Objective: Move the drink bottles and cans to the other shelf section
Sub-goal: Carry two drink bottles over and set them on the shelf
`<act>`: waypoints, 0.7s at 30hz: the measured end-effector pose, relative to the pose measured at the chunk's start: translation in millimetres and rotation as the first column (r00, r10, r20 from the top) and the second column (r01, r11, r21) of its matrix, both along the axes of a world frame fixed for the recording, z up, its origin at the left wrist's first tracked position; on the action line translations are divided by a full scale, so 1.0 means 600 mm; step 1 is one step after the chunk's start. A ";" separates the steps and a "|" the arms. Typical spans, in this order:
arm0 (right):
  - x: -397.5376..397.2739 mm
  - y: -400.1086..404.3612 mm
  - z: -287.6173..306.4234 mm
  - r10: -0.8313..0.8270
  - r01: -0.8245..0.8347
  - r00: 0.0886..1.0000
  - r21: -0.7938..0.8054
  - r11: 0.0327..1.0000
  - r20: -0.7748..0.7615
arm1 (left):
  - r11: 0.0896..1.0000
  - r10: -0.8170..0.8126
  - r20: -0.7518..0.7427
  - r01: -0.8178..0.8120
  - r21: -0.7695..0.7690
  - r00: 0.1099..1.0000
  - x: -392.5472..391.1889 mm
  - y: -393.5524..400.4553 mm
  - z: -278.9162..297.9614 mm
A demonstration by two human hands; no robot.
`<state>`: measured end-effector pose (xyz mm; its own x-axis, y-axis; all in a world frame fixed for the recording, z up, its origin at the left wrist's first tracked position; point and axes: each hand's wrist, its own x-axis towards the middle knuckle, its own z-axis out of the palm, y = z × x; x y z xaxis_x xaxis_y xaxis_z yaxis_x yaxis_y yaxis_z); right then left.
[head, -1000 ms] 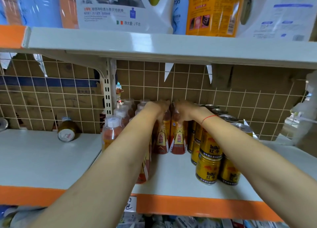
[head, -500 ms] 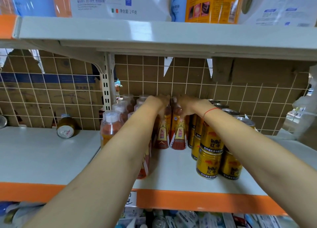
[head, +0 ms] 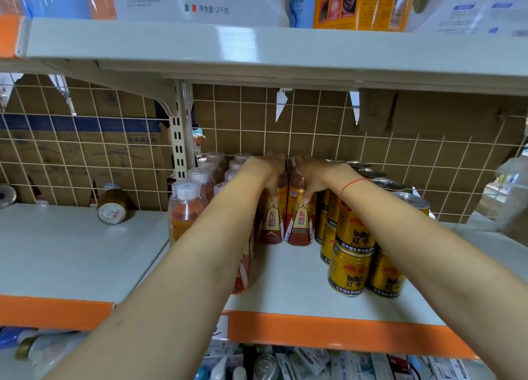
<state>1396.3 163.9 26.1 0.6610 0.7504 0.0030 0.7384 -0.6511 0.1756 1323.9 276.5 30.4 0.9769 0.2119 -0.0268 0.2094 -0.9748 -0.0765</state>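
Two orange-labelled plastic drink bottles stand side by side: our left hand (head: 267, 169) grips one (head: 271, 222), our right hand (head: 311, 172) the other (head: 300, 222).

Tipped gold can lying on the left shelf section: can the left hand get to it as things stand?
Probably not right now: the left hand grips an orange-labelled bottle. The tipped gold can lies alone on bare white shelf, so the path looks free once that hand lets go.
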 end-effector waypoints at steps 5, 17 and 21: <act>0.000 0.000 -0.002 -0.005 0.005 1.000 0.014 1.000 0.002 | 1.000 0.012 0.006 -0.012 -0.005 1.000 0.001 -0.002 0.000; -0.015 -0.007 -0.001 -0.029 0.033 0.999 0.101 0.994 -0.037 | 1.000 0.022 0.069 -0.021 -0.017 0.997 -0.007 -0.005 -0.006; -0.027 -0.009 -0.012 -0.065 0.075 0.996 0.178 0.981 -0.065 | 0.997 0.062 0.116 -0.067 0.037 0.991 -0.011 -0.008 -0.016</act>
